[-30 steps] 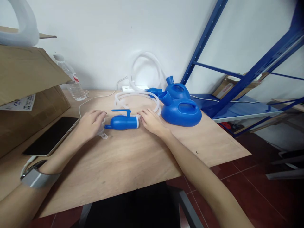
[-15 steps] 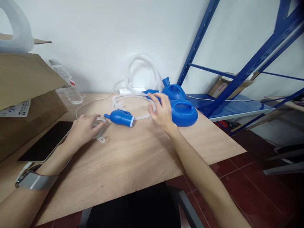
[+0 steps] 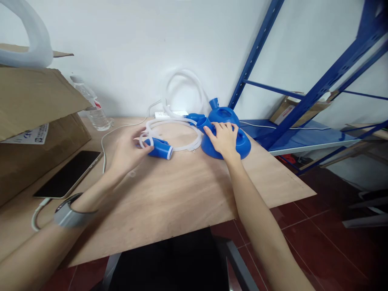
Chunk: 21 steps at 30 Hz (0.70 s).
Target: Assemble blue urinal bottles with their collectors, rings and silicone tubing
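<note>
My left hand [image 3: 129, 148] is raised just above the table, its thumb and fingers closed on a translucent plastic ring cap [image 3: 146, 133]. Directly beyond it lies a blue funnel-shaped urinal head [image 3: 160, 150], its white-rimmed mouth facing right; the hand partly covers its narrow end. My right hand [image 3: 224, 137] grips the nearer blue urinal bottle [image 3: 209, 148] from above, thumb by the open neck [image 3: 203, 122] and fingers over the top near the handle. A second blue urinal bottle [image 3: 226, 116] stands behind it.
A clear coiled hose [image 3: 182, 148] and a power strip [image 3: 171, 114] lie by the wall. On the left are a phone [image 3: 68, 173], a cardboard box [image 3: 60, 137] and a water bottle [image 3: 98, 117]. Blue metal shelving [image 3: 303, 139] stands at the right.
My left hand has lifted and moved right with the ring cap, towards the urinal head. My right hand has moved right, from hovering near the bottle's neck to gripping the bottle.
</note>
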### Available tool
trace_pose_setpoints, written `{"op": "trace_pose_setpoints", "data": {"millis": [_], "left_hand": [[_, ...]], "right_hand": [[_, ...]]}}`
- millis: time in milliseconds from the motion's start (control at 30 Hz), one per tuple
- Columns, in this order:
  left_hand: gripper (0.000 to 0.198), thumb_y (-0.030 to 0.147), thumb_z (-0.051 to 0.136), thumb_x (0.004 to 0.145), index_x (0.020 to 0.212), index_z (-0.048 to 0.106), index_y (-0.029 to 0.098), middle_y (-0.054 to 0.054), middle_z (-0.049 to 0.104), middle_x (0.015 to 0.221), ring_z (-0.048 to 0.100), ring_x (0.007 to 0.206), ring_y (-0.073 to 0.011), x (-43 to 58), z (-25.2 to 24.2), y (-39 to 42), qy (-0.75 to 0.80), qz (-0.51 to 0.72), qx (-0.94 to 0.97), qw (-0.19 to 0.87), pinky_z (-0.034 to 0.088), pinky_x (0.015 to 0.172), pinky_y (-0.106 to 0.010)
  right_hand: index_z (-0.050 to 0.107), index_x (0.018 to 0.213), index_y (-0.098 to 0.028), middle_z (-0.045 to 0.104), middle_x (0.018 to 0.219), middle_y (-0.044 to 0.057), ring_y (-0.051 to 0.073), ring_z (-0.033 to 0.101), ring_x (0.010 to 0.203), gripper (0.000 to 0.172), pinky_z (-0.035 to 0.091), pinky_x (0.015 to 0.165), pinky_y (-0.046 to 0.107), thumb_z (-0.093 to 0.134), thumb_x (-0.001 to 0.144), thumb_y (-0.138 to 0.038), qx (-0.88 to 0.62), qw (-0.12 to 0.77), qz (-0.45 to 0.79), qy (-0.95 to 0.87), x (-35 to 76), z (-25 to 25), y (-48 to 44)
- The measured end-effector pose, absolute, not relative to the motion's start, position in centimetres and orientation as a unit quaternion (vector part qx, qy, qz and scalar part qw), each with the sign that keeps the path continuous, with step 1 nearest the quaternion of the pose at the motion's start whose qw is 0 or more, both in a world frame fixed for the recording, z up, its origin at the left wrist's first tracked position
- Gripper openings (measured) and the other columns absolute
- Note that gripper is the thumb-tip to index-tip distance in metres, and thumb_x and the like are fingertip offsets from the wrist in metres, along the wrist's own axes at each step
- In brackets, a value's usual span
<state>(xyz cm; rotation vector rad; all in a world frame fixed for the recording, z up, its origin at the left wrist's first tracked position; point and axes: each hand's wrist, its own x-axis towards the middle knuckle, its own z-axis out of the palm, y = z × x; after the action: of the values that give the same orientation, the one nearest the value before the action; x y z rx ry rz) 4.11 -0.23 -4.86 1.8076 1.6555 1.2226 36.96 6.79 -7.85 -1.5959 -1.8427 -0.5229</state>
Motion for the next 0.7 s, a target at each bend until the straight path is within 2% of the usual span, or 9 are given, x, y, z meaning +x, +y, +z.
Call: {"op": "trace_pose_setpoints", "data": {"millis": [67, 133, 200, 333, 433, 533, 600, 700], "left_hand": [[0.065, 0.032, 0.076, 0.074, 0.136, 0.068, 0.013, -0.014, 0.076, 0.123, 0.075, 0.099, -0.0293, 6.5, -4.6, 0.7, 0.578, 0.439, 0.658, 0.201, 0.06, 0.094, -0.043], [0.058, 0.025, 0.072, 0.078, 0.134, 0.069, 0.012, -0.014, 0.076, 0.123, 0.075, 0.096, -0.027, 9.0, -4.5, 2.0, 0.544, 0.442, 0.69, 0.181, 0.059, 0.094, -0.042], [0.056, 0.02, 0.067, 0.081, 0.136, 0.067, 0.011, -0.015, 0.076, 0.123, 0.075, 0.094, -0.0248, 11.5, -4.3, 3.5, 0.515, 0.449, 0.712, 0.165, 0.06, 0.093, -0.04], [0.055, 0.016, 0.063, 0.085, 0.141, 0.065, 0.012, -0.014, 0.076, 0.126, 0.073, 0.103, -0.0251, 14.8, -3.7, 5.7, 0.486, 0.453, 0.732, 0.15, 0.057, 0.1, -0.04], [0.054, 0.024, 0.062, 0.091, 0.143, 0.063, 0.012, -0.014, 0.076, 0.128, 0.071, 0.112, -0.0268, 15.1, -2.9, 6.0, 0.469, 0.446, 0.748, 0.147, 0.054, 0.104, -0.04], [0.055, 0.039, 0.053, 0.1, 0.147, 0.061, 0.011, -0.013, 0.077, 0.123, 0.071, 0.112, -0.0281, 14.0, -2.0, 5.4, 0.452, 0.411, 0.773, 0.168, 0.055, 0.102, -0.042], [0.055, 0.045, 0.048, 0.103, 0.148, 0.061, 0.015, -0.011, 0.077, 0.123, 0.072, 0.111, -0.0286, 13.0, -1.4, 4.9, 0.444, 0.37, 0.794, 0.19, 0.056, 0.1, -0.042], [0.054, 0.047, 0.051, 0.101, 0.149, 0.06, 0.024, -0.008, 0.072, 0.137, 0.073, 0.109, -0.0272, 11.6, -0.6, 4.4, 0.443, 0.316, 0.803, 0.244, 0.06, 0.093, -0.038]], "right_hand": [[0.074, 0.123, -0.015, 0.076, 0.12, 0.017, 0.035, 0.059, 0.118, 0.072, 0.03, 0.112, 0.056, 0.028, 0.107, -0.067, -0.591, 0.324, -0.192, -0.714, 36.1, -7.6, 6.2], [0.074, 0.121, -0.016, 0.076, 0.117, 0.017, 0.035, 0.059, 0.115, 0.07, 0.031, 0.11, 0.056, 0.029, 0.107, -0.068, -0.578, 0.326, -0.182, -0.725, 35.4, -7.2, 5.5], [0.075, 0.117, -0.017, 0.076, 0.114, 0.017, 0.035, 0.059, 0.113, 0.068, 0.032, 0.107, 0.056, 0.032, 0.105, -0.069, -0.571, 0.325, -0.171, -0.734, 34.9, -6.8, 5.0], [0.075, 0.113, -0.019, 0.076, 0.111, 0.017, 0.036, 0.057, 0.111, 0.062, 0.034, 0.103, 0.055, 0.041, 0.104, -0.069, -0.554, 0.325, -0.152, -0.751, 34.0, -6.4, 4.2], [0.075, 0.111, -0.019, 0.075, 0.113, 0.018, 0.037, 0.056, 0.112, 0.057, 0.034, 0.104, 0.056, 0.043, 0.104, -0.066, -0.54, 0.326, -0.13, -0.765, 33.3, -6.3, 3.9], [0.075, 0.109, -0.018, 0.074, 0.115, 0.019, 0.039, 0.055, 0.114, 0.058, 0.033, 0.105, 0.058, 0.043, 0.104, -0.066, -0.54, 0.328, -0.111, -0.767, 32.5, -6.2, 3.7], [0.075, 0.11, -0.018, 0.073, 0.117, 0.019, 0.04, 0.054, 0.115, 0.057, 0.032, 0.106, 0.059, 0.045, 0.103, -0.066, -0.538, 0.338, -0.093, -0.766, 32.1, -6.2, 3.6], [0.075, 0.112, -0.019, 0.073, 0.118, 0.019, 0.041, 0.053, 0.119, 0.056, 0.028, 0.111, 0.06, 0.049, 0.101, -0.067, -0.52, 0.362, -0.05, -0.772, 31.6, -6.3, 3.5]]}}
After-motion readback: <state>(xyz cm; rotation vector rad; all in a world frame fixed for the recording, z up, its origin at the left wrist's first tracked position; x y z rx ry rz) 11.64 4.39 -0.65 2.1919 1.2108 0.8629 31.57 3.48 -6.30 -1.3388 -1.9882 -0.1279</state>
